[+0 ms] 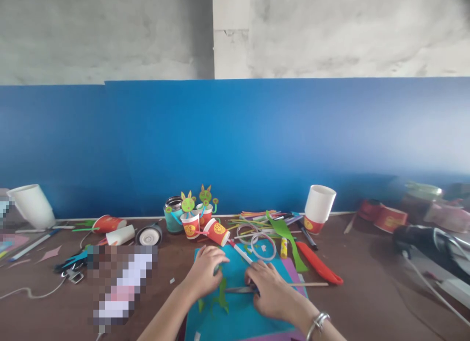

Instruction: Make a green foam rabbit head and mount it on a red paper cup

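Note:
My left hand [203, 272] rests on a teal foam sheet [240, 314], fingers curled over a green paper cutout [222, 297] that hangs below it. My right hand [270, 289], with a metal bracelet on the wrist, is closed on a pair of scissors [238, 289] whose blades point left toward the green cutout. A purple sheet [292, 272] shows under the teal one.
Red-and-white paper cups [216, 231] with green bunny figures [188, 203] stand behind the sheet, beside a teal jar [173, 214]. Coloured straws [257, 216], a white cup [318, 206], a glue stick [283, 247], a red cutter [318, 263] and a wooden stick [312, 284] lie to the right. Blue wall behind.

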The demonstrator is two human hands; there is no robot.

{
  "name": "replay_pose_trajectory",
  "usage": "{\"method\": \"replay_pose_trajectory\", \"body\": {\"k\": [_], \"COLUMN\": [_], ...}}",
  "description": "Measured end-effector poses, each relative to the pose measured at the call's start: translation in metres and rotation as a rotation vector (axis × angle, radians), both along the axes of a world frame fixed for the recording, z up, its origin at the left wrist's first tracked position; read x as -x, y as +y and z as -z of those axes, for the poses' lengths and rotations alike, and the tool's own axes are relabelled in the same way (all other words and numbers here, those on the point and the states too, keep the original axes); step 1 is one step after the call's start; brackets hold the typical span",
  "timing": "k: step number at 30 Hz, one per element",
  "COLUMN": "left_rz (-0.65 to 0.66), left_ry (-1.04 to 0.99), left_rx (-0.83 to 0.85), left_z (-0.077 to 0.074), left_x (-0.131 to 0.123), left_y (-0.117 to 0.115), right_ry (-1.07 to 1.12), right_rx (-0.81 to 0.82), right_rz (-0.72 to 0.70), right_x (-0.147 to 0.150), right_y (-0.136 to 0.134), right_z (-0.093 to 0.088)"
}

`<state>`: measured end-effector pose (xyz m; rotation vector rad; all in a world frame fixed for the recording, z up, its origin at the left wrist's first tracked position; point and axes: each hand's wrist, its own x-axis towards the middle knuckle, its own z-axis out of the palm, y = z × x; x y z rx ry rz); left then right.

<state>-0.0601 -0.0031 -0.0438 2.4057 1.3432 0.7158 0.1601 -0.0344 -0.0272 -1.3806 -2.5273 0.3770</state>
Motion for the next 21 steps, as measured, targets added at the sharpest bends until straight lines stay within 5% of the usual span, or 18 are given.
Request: {"method": "replay_pose_trajectory", "body": {"k": [6, 15, 18, 21], "left_rz": [0.268, 0.134, 0.056, 0.168], "left_ry": [0.248, 0.356, 0.315, 0.261], "left_rx": [0.031, -0.309, -0.355, -0.279], "left_z": [-0.006, 0.016, 0.019, 0.016], "left_x": [-0.004, 0.044, 0.042, 0.025], "left_y": [-0.030, -0.035, -0.037, -0.046], "right_ry": [-0.114, -0.091, -0.057, -0.014], "right_rx": [-0.039, -0.201, -0.241, -0.244], "right_rz": [0.195, 0.225, 0.206, 0.179], "right_x": [-0.018, -0.027, -0.025, -0.022], "right_y": [0.013, 0.014, 0.014, 0.011], "right_z": [0.002, 0.007, 0.012, 0.012]}}
